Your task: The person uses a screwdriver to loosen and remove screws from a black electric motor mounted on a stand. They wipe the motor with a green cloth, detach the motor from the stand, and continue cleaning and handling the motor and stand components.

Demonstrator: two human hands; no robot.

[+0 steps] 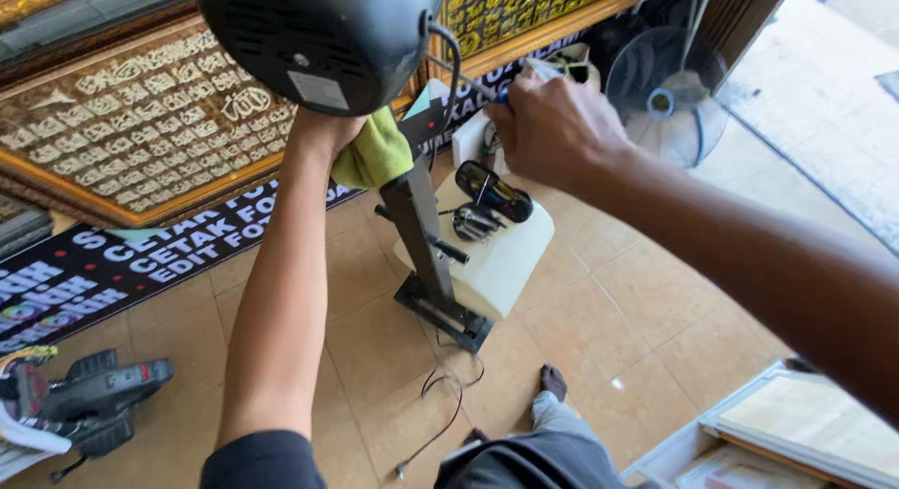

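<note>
Two hands share the job: the left hand (323,133) braces the black fan motor housing (318,35) overhead with a green cloth (375,152), while the right hand (552,124) pinches a screwdriver (487,88) against its rear.

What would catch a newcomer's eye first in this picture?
The big rounded black plastic motor housing at top centre stands out first, steadied from below by the left hand, which also clutches a yellow-green cloth. Just right of it, the right hand holds a thin blue-handled tool toward the housing. Behind, at upper left, leans a gold-framed panel of raised ornamental lettering.
</note>
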